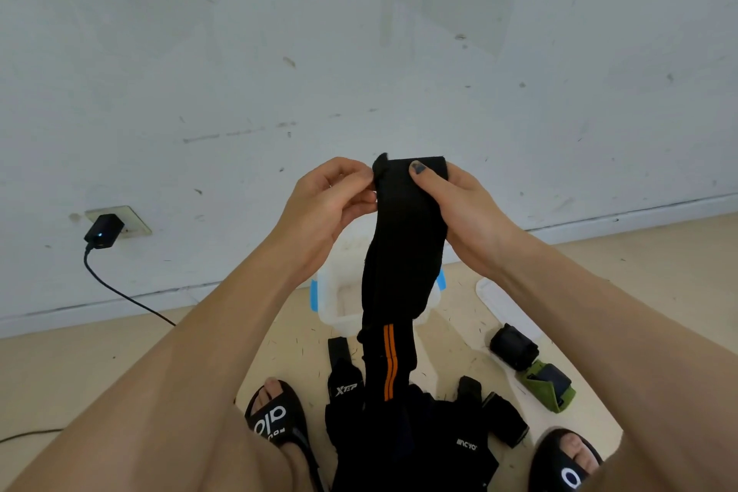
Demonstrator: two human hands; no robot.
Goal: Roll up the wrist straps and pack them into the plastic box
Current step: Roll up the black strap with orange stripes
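A long black wrist strap (401,248) with two orange stripes hangs down from both hands in front of me. My left hand (333,208) pinches its top left corner. My right hand (459,208) grips the top end, thumb laid across the front. Below and behind the strap stands the clear plastic box (339,304) with blue clips, partly hidden. A heap of black straps (431,435) lies on the floor between my feet. A rolled black strap (513,345) and a rolled green strap (549,385) lie to the right.
The box's clear lid (499,302) lies on the floor at right. A black charger (103,232) sits in a wall socket at left, its cable running along the floor. My feet in black sandals (275,423) flank the heap. The white wall is close ahead.
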